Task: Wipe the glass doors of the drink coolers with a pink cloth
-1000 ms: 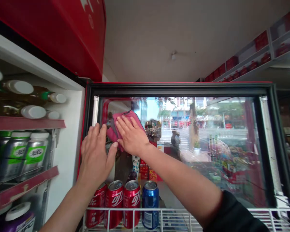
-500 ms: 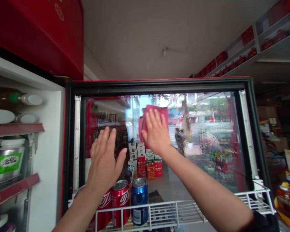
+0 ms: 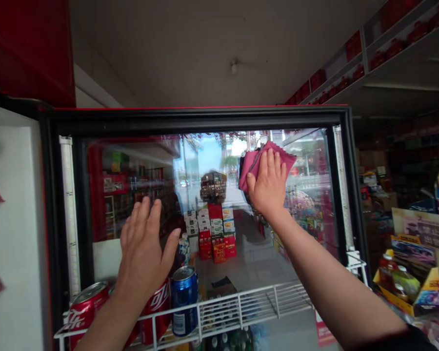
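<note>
My right hand (image 3: pixel 269 187) lies flat on a folded pink cloth (image 3: pixel 252 163), pressing it against the upper right part of the glass door pane (image 3: pixel 142 151). The cloth has a dark edge and sticks out past the fingers on both sides. In front of the pane's lower left part, my left hand (image 3: pixel 142 248) is open, fingers stretched upward and thumb apart. Whether its palm touches the glass, I cannot tell. Below it, red soda cans (image 3: pixel 89 304) and a blue can (image 3: pixel 185 300) stand in a white wire rack (image 3: pixel 241 307), some partly hidden by my left forearm.
A black frame (image 3: pixel 205 118) with a red outer edge surrounds the pane. The white cabinet wall (image 3: pixel 12 195) stands at left, under a red top panel (image 3: pixel 29 48). Stacked drink boxes (image 3: pixel 219 246) show through the glass. Packaged goods (image 3: pixel 411 278) are at the right.
My right hand has slid the cloth rightward across the glass, from the upper left to the upper right. The view has turned right. My left hand stays open before the pane's left part.
</note>
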Demonstrator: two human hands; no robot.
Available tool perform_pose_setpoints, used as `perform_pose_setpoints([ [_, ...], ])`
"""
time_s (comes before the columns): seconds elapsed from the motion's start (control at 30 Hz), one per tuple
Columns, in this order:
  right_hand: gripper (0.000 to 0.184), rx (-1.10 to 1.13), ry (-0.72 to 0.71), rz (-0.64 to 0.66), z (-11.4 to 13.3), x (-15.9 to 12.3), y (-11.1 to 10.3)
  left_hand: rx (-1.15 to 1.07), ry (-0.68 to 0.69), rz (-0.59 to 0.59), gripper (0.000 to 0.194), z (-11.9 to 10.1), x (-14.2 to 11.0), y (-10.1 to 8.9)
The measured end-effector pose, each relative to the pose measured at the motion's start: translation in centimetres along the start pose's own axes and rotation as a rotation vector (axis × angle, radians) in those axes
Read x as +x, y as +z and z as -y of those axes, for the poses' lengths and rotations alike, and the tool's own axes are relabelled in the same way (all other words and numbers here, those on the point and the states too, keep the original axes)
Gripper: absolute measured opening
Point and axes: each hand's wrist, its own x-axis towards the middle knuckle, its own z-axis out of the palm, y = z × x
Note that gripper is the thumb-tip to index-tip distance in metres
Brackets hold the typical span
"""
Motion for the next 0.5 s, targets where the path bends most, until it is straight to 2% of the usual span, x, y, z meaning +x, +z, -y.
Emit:
perform_pose_setpoints([
  [0.07, 0.084, 0.008, -0.113, 0.056, 0.1, -1.8, 0.1, -0.013, 0.003, 0.0, 0.082, -0.9, 0.0, 0.3],
  [0.2, 0.088, 0.058, -0.619, 0.311, 0.9, -6.3, -0.1, -0.06, 0.052, -0.002, 0.082, -3.5, 0.0, 1.8],
  [0.27, 0.089, 0.064, -0.742, 0.369, 0.2, -6.8, -0.5, -0.081, 0.08, -0.004, 0.081, -4.9, 0.1, 2.7],
  [0.3, 0.088, 0.055, -0.739, 0.37, -0.6, -6.3, -0.8, -0.089, 0.089, -0.004, 0.081, -5.5, 0.2, 3.1],
  [0.37, 0.086, 0.018, -0.623, 0.328, -3.1, -4.3, -1.5, -0.1, 0.096, -0.005, 0.081, -6.5, 0.4, 3.7],
  [0.5, 0.083, -0.032, -0.188, 0.143, -8.3, 0.4, -2.3, -0.11, 0.094, 0.001, 0.082, -8.0, 0.8, 3.9],
])
